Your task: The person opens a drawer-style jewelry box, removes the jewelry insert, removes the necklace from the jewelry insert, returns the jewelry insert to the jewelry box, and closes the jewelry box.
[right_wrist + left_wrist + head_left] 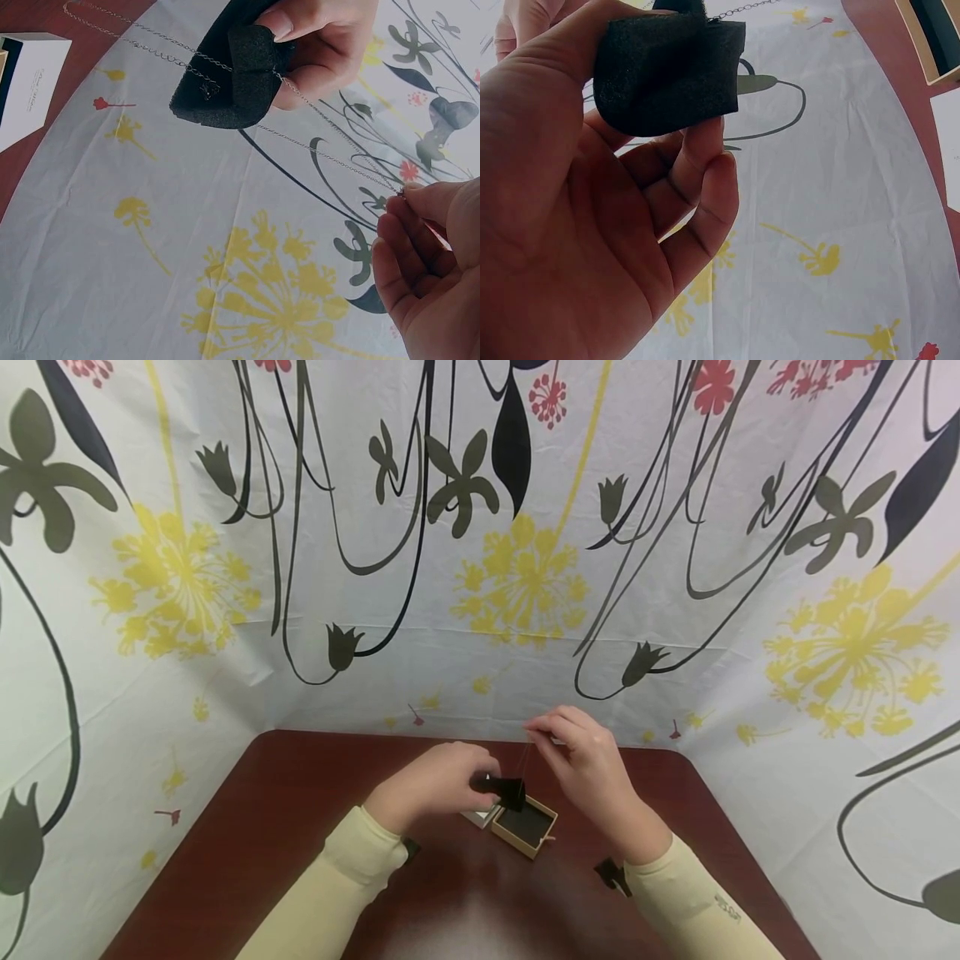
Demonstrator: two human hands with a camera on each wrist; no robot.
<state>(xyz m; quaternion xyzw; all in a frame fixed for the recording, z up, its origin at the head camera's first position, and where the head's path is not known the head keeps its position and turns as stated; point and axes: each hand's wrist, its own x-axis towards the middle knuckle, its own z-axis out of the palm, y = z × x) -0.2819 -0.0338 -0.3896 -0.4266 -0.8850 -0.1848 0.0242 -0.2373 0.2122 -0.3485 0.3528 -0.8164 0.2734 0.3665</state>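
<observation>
A piece of black foam (244, 75), bent over, is pinched between the thumb and fingers of my left hand (438, 781). In the left wrist view the foam (667, 79) covers part of the fingers. A fine silver chain (166, 57) passes through a slit in the foam, and one loop of it hangs free. My right hand (585, 764) pinches the chain's other end between thumb and fingertip, with the strands stretched between the hands. Below them a small gold-edged box (513, 842) with a dark inside stands on the table.
Beside the box lies a white box part (478, 817) with small print, partly hidden by my left hand. The dark red table (300, 827) ends at a patterned curtain (525, 677) at the back and sides. Black objects (611, 874) sit by my wrists.
</observation>
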